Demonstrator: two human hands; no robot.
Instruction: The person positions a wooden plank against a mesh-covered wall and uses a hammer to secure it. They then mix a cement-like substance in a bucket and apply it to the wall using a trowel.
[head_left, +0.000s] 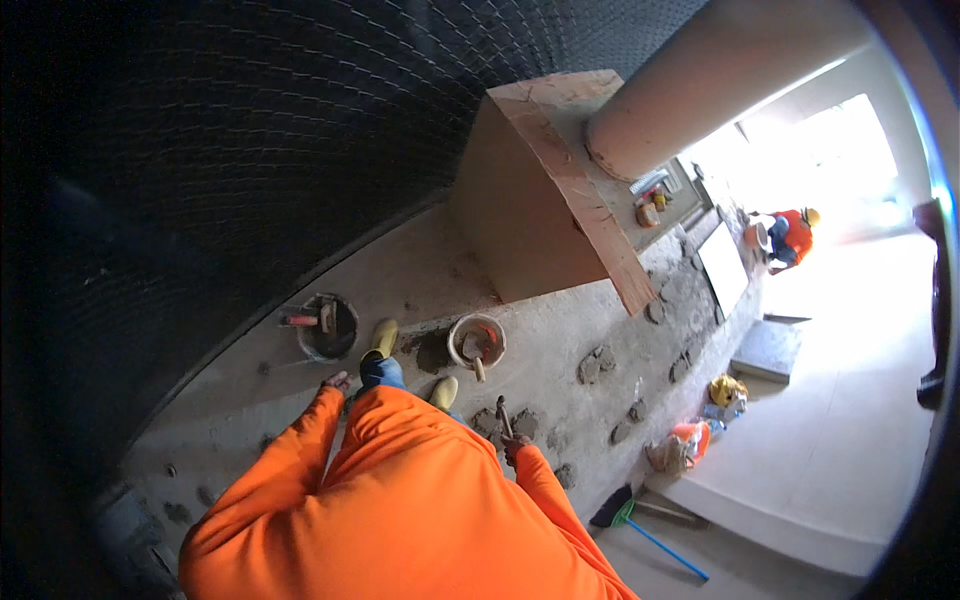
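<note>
My left hand (339, 381) hangs beside my left leg, its fingers loosely out and nothing visible in them. A dark bucket (347, 345) stands ahead of it, with a red-handled tool (300, 321) lying across its rim. In my right hand (516, 446) is a short tool that looks like a hammer (503, 412), held upright above the floor. Mortar dabs (525, 422) lie on the floor close to that hand. A pale bucket (477, 321) stands ahead of my yellow boots (444, 391), with a wooden-handled tool (479, 370) at its near rim.
A box-like plinth (520, 200) with a round column (710, 80) rises ahead. Dark mesh (280, 130) covers the left side. To the right are a broom (660, 548), an orange bucket (692, 437), a step edge (770, 525) and a pale panel (723, 268). A co-worker (797, 236) crouches farther off.
</note>
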